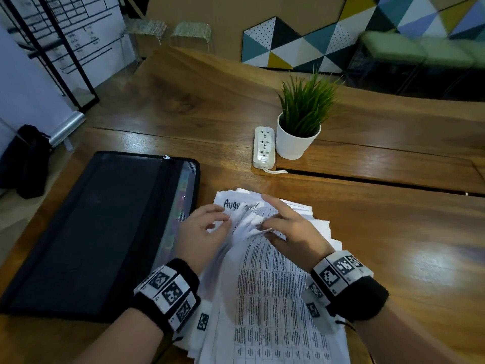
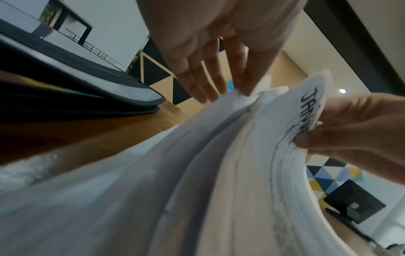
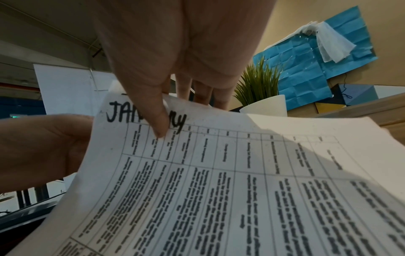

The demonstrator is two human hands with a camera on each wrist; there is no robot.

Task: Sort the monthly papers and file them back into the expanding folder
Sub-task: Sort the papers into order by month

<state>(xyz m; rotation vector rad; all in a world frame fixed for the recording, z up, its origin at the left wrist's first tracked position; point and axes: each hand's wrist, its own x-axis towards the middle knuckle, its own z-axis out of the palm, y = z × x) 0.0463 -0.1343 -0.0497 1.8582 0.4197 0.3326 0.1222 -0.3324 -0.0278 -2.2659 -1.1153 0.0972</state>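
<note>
A thick stack of printed papers [image 1: 275, 298] lies on the wooden table [image 1: 393, 232] in front of me. My right hand [image 1: 265, 214] pinches the top corner of a sheet marked "January" [image 3: 219, 173], thumb [image 3: 160, 121] on the heading, and bends it up off the stack. My left hand [image 1: 223, 216] pinches a corner of the sheets underneath [image 2: 240, 99], beside a sheet headed "August" [image 1: 236, 203]. The black expanding folder [image 1: 91, 232] lies flat to the left of the stack, with coloured tabs showing along its right edge.
A potted green plant [image 1: 299, 132] and a white power strip [image 1: 264, 147] stand beyond the papers. A long slot [image 1: 367, 179] runs across the table behind the stack. A black bag [image 1: 29, 161] sits on the floor at far left.
</note>
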